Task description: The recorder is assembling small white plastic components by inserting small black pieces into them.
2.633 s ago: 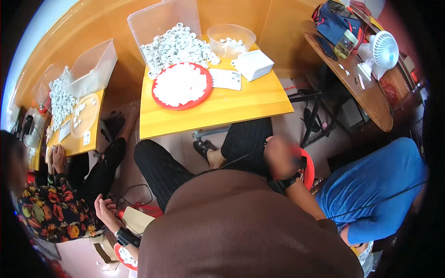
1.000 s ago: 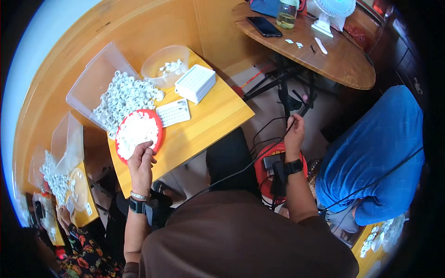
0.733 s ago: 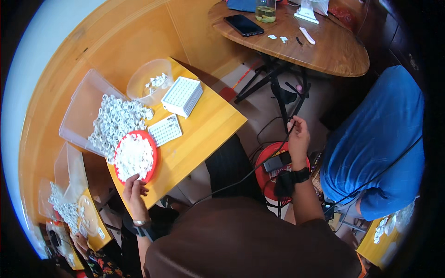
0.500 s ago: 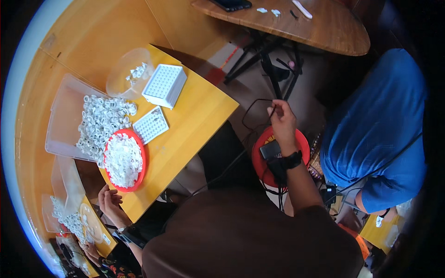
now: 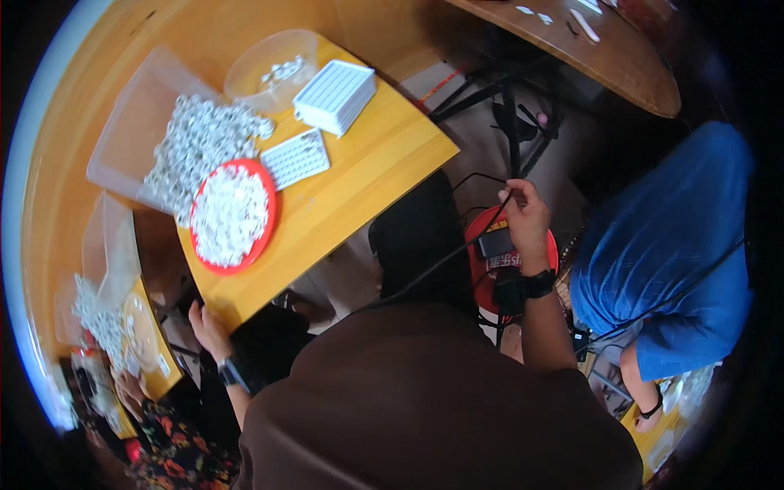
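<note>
My right hand (image 5: 527, 214) pinches a thin black cable (image 5: 437, 265) between thumb and fingers, above a red stool (image 5: 483, 304). The cable runs from it down toward my lap. My left hand (image 5: 210, 333) rests at the near corner of the yellow table (image 5: 359, 188), its visible fingers stretched out and holding nothing I can see. Close to that corner is a red round tray (image 5: 270, 219) heaped with small white parts (image 5: 231, 214). Beside it lie a white perforated tray (image 5: 296, 159) and a stack of similar white trays (image 5: 333, 98).
A clear bin (image 5: 122, 135) holds many white ring-shaped parts, next to a clear bowl (image 5: 243, 77). On the stool sits a dark box (image 5: 496, 242). A person in blue (image 5: 661, 253) is at the right, another in a floral sleeve (image 5: 175, 445) at lower left. A brown table (image 5: 604, 61) stands ahead.
The view has shifted, so the table and its contents sit higher and more to the right. My right hand still pinches the cable. My left hand's fingers look straighter at the table corner.
</note>
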The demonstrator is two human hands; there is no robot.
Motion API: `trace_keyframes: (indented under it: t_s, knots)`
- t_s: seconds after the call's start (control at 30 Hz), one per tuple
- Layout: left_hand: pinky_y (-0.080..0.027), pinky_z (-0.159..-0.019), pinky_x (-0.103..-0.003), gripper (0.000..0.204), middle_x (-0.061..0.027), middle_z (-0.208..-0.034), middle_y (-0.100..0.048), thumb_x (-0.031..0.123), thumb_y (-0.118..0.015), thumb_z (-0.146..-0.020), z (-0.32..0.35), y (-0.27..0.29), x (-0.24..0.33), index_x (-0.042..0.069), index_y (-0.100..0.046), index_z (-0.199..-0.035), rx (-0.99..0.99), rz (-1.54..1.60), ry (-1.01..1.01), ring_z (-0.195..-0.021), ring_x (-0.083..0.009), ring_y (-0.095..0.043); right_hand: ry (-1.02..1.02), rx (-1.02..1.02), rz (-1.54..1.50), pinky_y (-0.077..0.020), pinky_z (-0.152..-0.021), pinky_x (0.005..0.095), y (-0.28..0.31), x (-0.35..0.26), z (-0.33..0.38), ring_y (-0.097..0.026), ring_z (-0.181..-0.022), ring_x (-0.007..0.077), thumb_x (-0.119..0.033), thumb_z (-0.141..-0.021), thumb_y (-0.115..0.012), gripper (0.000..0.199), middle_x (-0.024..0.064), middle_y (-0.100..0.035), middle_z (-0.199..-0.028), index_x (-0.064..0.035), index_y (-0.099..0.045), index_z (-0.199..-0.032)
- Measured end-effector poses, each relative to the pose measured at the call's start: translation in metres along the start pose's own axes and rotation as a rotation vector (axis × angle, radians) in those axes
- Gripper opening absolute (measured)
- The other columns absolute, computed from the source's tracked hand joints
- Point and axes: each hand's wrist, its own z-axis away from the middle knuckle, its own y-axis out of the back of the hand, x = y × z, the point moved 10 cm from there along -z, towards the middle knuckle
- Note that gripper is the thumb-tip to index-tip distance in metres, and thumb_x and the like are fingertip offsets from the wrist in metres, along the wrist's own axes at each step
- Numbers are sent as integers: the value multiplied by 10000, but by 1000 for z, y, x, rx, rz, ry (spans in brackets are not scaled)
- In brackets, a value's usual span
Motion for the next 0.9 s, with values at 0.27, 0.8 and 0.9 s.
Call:
trace_keyframes:
  t_s: [0.27, 0.8, 0.9]
  knots:
    - [-407, -954, -454, 451, -244, -1223, -509, 206, -541, -873, 31, -48, 69, -5, -486, -1268, 77, -775, -483, -1112, -401, -497, 114, -47, 315, -493, -670, 304, 5, -20, 7, -637, -699, 181, -115, -849, -668, 172, 110, -662, -758, -39, -637, -1000]
    - [-436, -938, -449, 325, -179, -1222, -534, 245, -540, -864, 42, -47, 82, 30, -604, -1100, 101, -838, -372, -1128, -355, -504, 284, -115, 347, -461, -608, 284, -6, -53, 16, -541, -624, 121, -135, -861, -671, 170, 69, -612, -693, -16, -649, -981]
    - [-433, -943, -446, 331, -178, -1238, -523, 244, -540, -863, 41, -52, 82, 31, -601, -1108, 73, -857, -345, -1135, -355, -497, 262, -107, 361, -467, -610, 299, -4, -45, 13, -559, -622, 140, -137, -851, -676, 180, 86, -618, -688, -15, -649, -981]
